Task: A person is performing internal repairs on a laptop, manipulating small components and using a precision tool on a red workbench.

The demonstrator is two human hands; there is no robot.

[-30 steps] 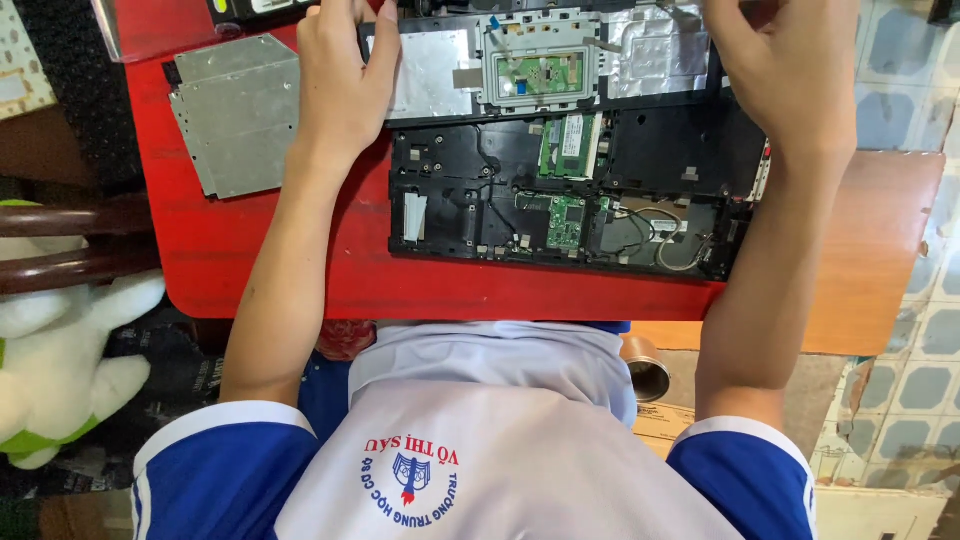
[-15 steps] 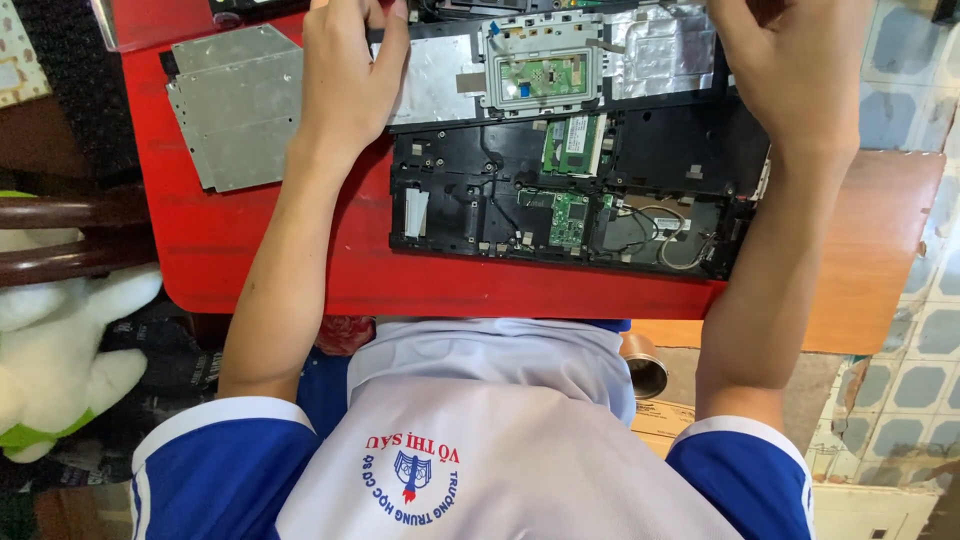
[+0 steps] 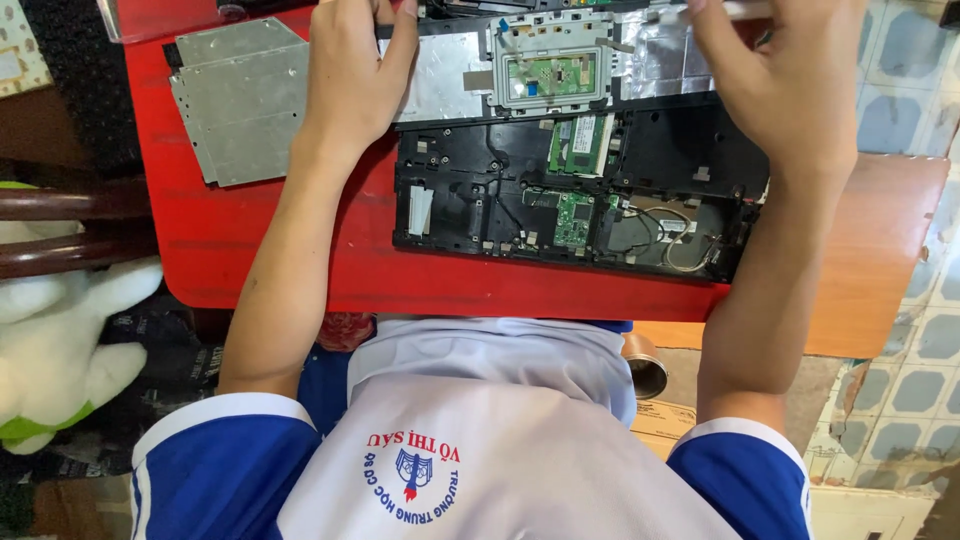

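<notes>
An opened black laptop base (image 3: 500, 200) lies on a red table (image 3: 300, 270), showing green circuit boards (image 3: 578, 145) and loose wires (image 3: 685, 255). Above it sits a silver-lined cover panel (image 3: 440, 85) with the touchpad's underside (image 3: 550, 75). My left hand (image 3: 355, 75) grips the panel's left part, thumb laid over the foil and fingers past the top edge. My right hand (image 3: 790, 75) is curled at the panel's top right corner, fingertips on a thin pale edge (image 3: 720, 10) that the frame cuts off.
A grey metal drive unit (image 3: 240, 100) lies on the red table to the left of my left hand. A brown wooden surface (image 3: 870, 260) adjoins on the right. A white plush toy (image 3: 50, 340) and dark chair rails are at the left, a tape roll (image 3: 645, 365) near my lap.
My left hand has shifted slightly right onto the silver panel. My right hand has moved up to the panel's top right edge. The laptop base stays put.
</notes>
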